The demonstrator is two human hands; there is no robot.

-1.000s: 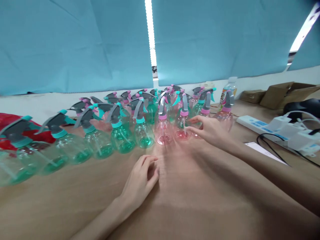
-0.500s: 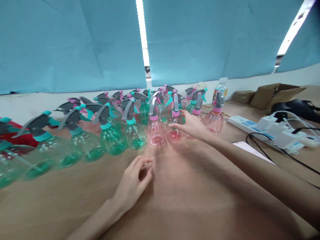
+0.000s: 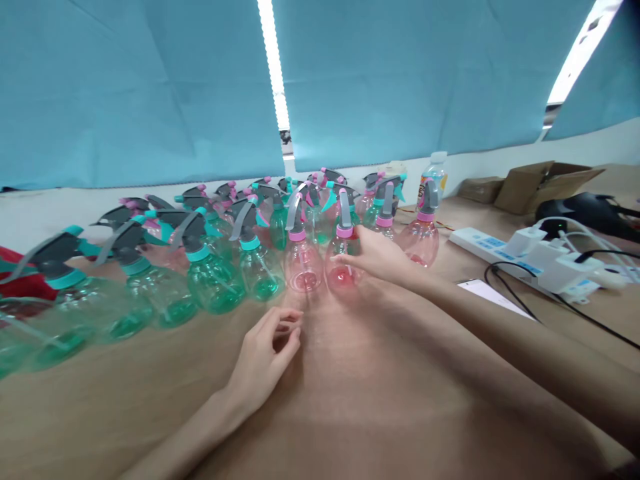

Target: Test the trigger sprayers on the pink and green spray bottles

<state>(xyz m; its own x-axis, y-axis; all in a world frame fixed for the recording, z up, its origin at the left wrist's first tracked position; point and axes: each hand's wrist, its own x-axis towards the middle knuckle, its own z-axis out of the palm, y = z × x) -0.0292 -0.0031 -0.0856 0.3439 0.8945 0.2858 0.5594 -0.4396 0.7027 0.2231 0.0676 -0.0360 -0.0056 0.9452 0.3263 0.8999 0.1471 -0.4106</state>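
Several clear spray bottles with grey triggers stand in rows on the brown table (image 3: 390, 393), green ones (image 3: 213, 277) to the left and pink ones (image 3: 301, 261) in the middle and right. My right hand (image 3: 383, 257) reaches across to a pink bottle (image 3: 343, 263); its fingers lie against the bottle's right side, curled round it. My left hand (image 3: 267, 350) rests on the table in front of the rows, fingers loosely curled and apart, holding nothing.
A white power strip (image 3: 505, 248) with adapters and black cables (image 3: 550, 303) lies at the right. Cardboard boxes (image 3: 535, 183) and a black object sit far right. A drink bottle (image 3: 434, 175) stands behind the rows. Blue curtains hang at the back. A red bag (image 3: 20, 280) is at the left.
My right hand has shifted left along the pink bottles and now touches one further left. The view has panned slightly; my left hand has barely moved.
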